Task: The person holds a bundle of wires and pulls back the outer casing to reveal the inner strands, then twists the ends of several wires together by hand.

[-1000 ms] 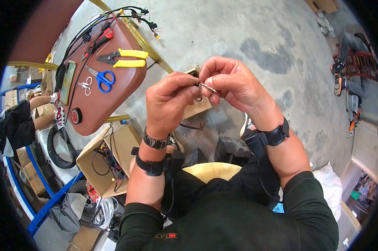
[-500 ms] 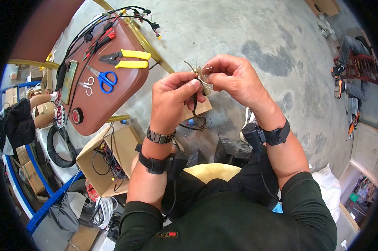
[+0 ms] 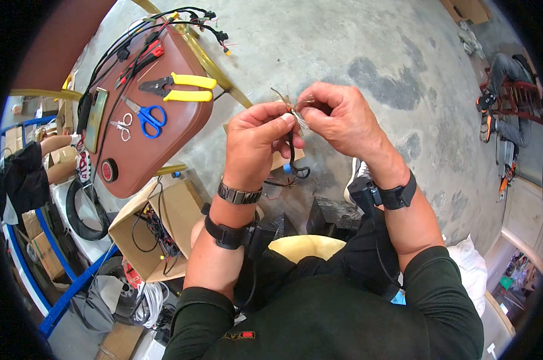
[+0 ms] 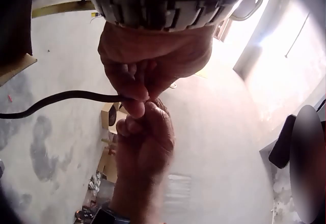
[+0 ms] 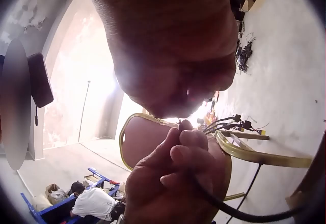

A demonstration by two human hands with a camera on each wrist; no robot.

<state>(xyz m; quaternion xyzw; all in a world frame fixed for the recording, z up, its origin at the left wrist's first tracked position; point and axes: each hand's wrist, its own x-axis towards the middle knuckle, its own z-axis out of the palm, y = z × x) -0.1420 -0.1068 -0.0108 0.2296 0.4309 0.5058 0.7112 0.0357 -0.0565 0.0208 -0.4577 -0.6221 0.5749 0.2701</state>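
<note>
A black cable (image 3: 293, 153) runs down from between my left thumb and fingers, its end split into thin wires and loose pale strands (image 3: 302, 122). My left hand (image 3: 256, 141) pinches it just below that split. On the other side my right hand (image 3: 346, 123) pinches at the strands with thumb and forefinger, the tips close to those of the left. In the left wrist view the cable (image 4: 66, 94) trails off leftward, and the fingers hide its end. The right wrist view shows the left hand (image 5: 168, 178) gripping the cable (image 5: 239, 216).
Left of my hands is a brown chair seat (image 3: 181, 132) bearing yellow-handled wire strippers (image 3: 190, 87), blue scissors (image 3: 151, 120), small white scissors (image 3: 124, 126), a phone (image 3: 95, 120) and a tape roll (image 3: 108, 170). Below it stands a cardboard box (image 3: 127, 246) with cables. Other people sit or stand nearby.
The strands, first bunched together between both hands' fingertips, have become fanned out. My left hand has shifted slightly right with the cable, and more of its black length shows.
</note>
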